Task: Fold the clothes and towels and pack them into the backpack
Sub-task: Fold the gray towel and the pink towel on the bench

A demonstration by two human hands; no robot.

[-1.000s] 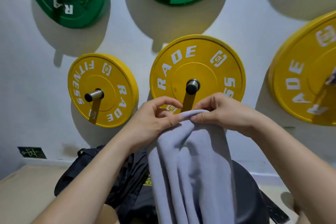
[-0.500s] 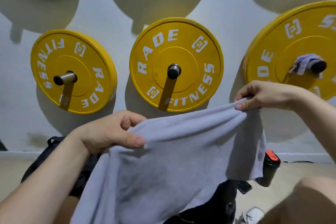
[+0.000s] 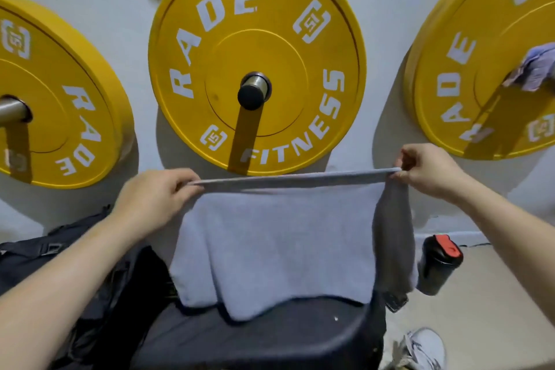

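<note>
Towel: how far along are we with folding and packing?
Done: nothing visibly packed; the backpack lies at the left, its inside not visible. In hand: left hand and right hand pinch the top edge of the grey towel, stretched out for folding. Left: fold it, pack it, then the grey cloth hanging at the right weight plate.

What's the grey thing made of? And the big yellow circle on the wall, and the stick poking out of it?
The grey towel looks like soft terry or microfibre cloth: matte, fuzzy, hanging in loose folds. The yellow plate looks like rubber or hard plastic: smooth, dull sheen, white printed letters. The peg looks like brushed metal with a black cap.
</note>
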